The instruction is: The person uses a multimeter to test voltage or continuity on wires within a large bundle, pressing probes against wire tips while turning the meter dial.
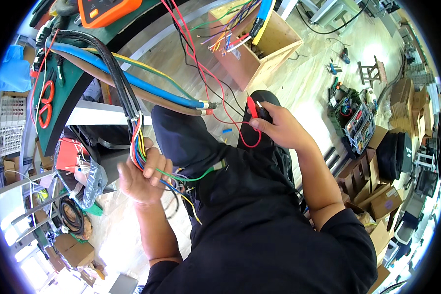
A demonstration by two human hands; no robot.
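My left hand point(144, 179) is closed around a fan of thin coloured wires point(141, 142), its thumb standing apart. These wires come out of black sheathed cables point(115, 68) that hang over the table edge, and a green one point(191, 177) runs across my lap. Pinched in my right hand point(281, 126), above my knee, are a red test probe point(252, 107) and what looks like a black one, partly hidden by the fingers. Their red and black leads rise past the top of the view. Thick blue point(147, 84) and brown point(142, 93) cables with bare ends reach between my hands.
An orange meter point(110, 12) and red-handled scissors point(46, 105) lie on the green table point(68, 93). Ahead stands a wooden box point(274, 51) with wire ends above it. On the right floor are an open toolbox point(360, 125), a small stool point(371, 72) and cardboard boxes point(384, 201).
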